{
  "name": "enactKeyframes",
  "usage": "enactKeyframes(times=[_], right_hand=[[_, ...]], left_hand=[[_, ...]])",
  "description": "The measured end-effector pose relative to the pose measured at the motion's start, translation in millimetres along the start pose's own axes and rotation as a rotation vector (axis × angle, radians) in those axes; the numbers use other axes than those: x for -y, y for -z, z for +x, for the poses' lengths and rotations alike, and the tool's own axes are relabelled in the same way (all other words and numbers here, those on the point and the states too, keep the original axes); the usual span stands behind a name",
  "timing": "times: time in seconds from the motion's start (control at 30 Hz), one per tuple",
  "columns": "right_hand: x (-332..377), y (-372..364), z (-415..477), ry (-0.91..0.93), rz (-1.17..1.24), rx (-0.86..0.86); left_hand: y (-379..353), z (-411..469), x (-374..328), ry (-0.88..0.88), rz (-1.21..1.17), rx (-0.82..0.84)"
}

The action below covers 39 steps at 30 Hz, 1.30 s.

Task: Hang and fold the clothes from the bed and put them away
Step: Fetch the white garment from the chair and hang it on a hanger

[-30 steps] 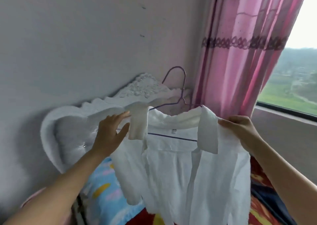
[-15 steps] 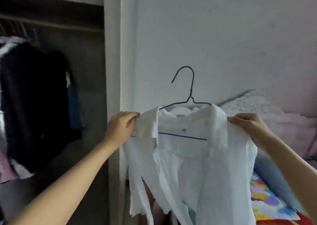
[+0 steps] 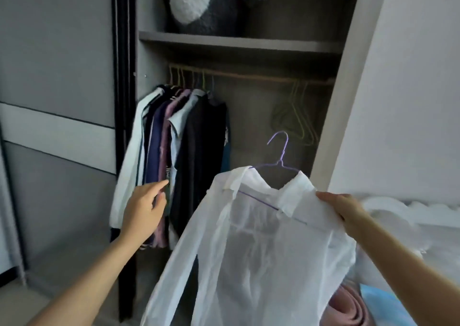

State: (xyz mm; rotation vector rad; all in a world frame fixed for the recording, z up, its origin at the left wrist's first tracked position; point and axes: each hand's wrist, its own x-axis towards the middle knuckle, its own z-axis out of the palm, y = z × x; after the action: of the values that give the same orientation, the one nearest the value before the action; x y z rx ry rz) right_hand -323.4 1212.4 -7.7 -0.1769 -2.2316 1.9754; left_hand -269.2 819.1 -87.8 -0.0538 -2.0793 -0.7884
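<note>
Right hand (image 3: 341, 207) pinches the shoulder of the white shirt (image 3: 261, 251), fingers curled over the cloth at one end of the hanger (image 3: 280, 162). Shirt sits on that purple wire hanger, tilted, collar up, held in front of the wardrobe opening, lower R part. Left hand (image 3: 144, 208) holds nothing: fingers loose & fairly straight, index tip at the hung clothes (image 3: 179, 151); touching or just short, can't tell. Low R: pink roll (image 3: 346, 310) & a blue item (image 3: 380, 303), w/ white headboard (image 3: 388, 208) behind. Further back, the hung clothes are bunched at the L end of the rail (image 3: 261, 75); a few empty hangers (image 3: 298, 121) at its R end. Above: shelf (image 3: 239, 42) w/ a grey & white plush toy (image 3: 204, 2).
</note>
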Motion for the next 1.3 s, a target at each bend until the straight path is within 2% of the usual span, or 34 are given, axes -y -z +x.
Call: enactKeyframes(times=[0.1,0.27,0.47,0.73,1.0,1.13,1.3], right_hand=[[8,-44,14,-0.07,0.059,0.036],[27,-95,38,-0.13,0.198,0.032],[55,-131,68,-0.049,0.285,-0.042],[102,-158,147,0.141,0.269,-0.035],[134,-222,247,0.207,0.213,0.032],[148,-262,278,0.241,0.183,0.035],[177,-301,299,0.235,0.139,0.075]], left_hand=[[24,-6,37,0.089,0.001,-0.006],[51,0,66,0.118,0.101,-0.041],[51,32,89,0.15,0.191,-0.072],[-12,127,98,0.1,0.266,-0.054],[-101,230,81,-0.03,0.485,0.088],[-120,268,77,0.022,0.551,0.208],[-132,295,85,0.03,0.585,0.232]])
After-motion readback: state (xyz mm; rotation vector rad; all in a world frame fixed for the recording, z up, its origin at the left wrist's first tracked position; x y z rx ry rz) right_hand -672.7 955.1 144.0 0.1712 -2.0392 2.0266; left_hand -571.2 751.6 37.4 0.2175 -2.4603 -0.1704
